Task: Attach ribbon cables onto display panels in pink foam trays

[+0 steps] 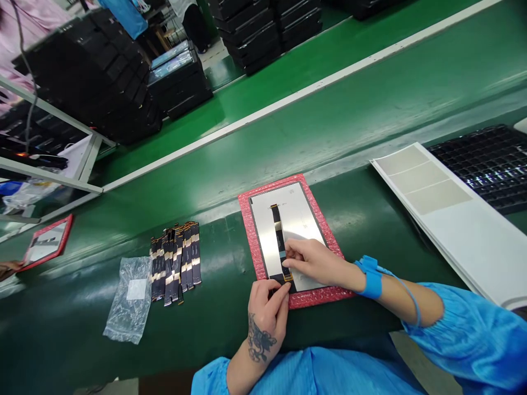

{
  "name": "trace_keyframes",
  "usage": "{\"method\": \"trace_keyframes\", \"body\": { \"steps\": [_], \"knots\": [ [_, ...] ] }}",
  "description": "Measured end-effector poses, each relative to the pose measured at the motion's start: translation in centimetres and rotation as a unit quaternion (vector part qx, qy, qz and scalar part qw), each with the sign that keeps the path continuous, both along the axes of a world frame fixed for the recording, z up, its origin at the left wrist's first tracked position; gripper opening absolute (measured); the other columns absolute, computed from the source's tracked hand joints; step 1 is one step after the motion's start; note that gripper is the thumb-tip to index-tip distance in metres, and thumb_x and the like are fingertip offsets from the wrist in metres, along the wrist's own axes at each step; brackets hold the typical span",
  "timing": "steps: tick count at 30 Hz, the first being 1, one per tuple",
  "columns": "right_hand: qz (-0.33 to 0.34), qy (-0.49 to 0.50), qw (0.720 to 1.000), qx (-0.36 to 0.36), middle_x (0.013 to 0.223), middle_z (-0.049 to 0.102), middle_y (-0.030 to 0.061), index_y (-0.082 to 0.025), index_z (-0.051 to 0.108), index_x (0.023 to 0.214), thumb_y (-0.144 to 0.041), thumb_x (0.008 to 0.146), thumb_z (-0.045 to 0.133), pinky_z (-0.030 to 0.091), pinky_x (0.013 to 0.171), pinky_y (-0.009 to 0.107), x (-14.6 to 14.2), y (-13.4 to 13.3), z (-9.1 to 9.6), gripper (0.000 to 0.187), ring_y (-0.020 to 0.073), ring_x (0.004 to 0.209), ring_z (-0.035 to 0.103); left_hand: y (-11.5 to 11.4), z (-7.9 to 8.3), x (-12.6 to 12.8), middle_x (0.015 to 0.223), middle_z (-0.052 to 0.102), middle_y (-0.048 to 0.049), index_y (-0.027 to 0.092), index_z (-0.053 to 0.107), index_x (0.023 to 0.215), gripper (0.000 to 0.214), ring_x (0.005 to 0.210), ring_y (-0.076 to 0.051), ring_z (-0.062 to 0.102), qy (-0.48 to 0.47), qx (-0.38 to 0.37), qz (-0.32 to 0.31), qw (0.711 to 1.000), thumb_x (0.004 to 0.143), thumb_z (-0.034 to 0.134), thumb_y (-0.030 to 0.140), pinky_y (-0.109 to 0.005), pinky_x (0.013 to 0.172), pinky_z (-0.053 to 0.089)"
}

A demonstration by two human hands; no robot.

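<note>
A silver display panel (pixel 294 219) lies on a pink bubble-wrap pad (pixel 251 230) on the green belt. A narrow black flex cable (pixel 278 227) runs lengthwise down the panel. My right hand (pixel 315 261), with a blue wrist strap, presses fingertips on the cable's lower end. My left hand (pixel 267 304), tattooed on the back, pinches the panel's near edge at the cable's bottom connector. Both sleeves are blue.
A pile of several loose flex cables (pixel 175 263) and a clear plastic bag (pixel 129 299) lie to the left. A stack of white sheets (pixel 453 214) and a black tray (pixel 489 159) sit right. Another pink-padded panel (pixel 47 241) is far left; black tray stacks (pixel 94 71) behind.
</note>
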State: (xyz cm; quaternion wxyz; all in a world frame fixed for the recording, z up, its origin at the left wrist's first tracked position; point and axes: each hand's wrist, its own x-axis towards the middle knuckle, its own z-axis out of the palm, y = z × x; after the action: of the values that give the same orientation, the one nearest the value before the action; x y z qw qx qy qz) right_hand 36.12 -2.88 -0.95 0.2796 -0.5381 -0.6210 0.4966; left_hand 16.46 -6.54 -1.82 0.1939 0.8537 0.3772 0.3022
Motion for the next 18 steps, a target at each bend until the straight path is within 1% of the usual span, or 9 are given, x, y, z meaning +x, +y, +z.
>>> {"method": "trace_keyframes", "body": {
  "steps": [5, 10, 18],
  "knots": [
    [0.001, -0.011, 1.000, 0.006, 0.060, 0.053, -0.0025, -0.018, 0.047, 0.073, -0.018, 0.083, 0.058, 0.034, 0.054, 0.023, 0.05, -0.19, -0.08, 0.015, 0.0135, 0.055, 0.049, 0.17, 0.09, 0.08, 0.086, 0.061, -0.0048, 0.021, 0.066, 0.106, 0.028, 0.081, -0.016, 0.055, -0.004, -0.012, -0.004, 1.000, 0.087, 0.051, 0.006, -0.027, 0.070, 0.051],
    [0.007, -0.007, 1.000, 0.005, 0.061, 0.054, -0.0019, -0.018, 0.048, 0.074, -0.017, 0.085, 0.056, 0.033, 0.055, 0.023, 0.08, -0.27, -0.18, 0.014, 0.0142, 0.056, 0.051, 0.23, 0.16, 0.09, 0.086, 0.060, -0.0046, 0.018, 0.066, 0.105, 0.028, 0.082, -0.015, 0.054, -0.012, -0.018, -0.008, 1.000, 0.085, 0.053, 0.004, -0.026, 0.071, 0.050],
    [0.014, -0.023, 1.000, 0.005, 0.062, 0.053, -0.0021, -0.018, 0.046, 0.073, -0.016, 0.085, 0.057, 0.033, 0.055, 0.023, 0.22, -0.19, 0.24, 0.016, 0.0135, 0.056, 0.049, 0.26, 0.23, 0.09, 0.087, 0.061, -0.0046, 0.019, 0.066, 0.104, 0.026, 0.081, -0.015, 0.055, -0.008, -0.027, -0.006, 1.000, 0.086, 0.052, 0.006, -0.026, 0.071, 0.050]
  ]
}}
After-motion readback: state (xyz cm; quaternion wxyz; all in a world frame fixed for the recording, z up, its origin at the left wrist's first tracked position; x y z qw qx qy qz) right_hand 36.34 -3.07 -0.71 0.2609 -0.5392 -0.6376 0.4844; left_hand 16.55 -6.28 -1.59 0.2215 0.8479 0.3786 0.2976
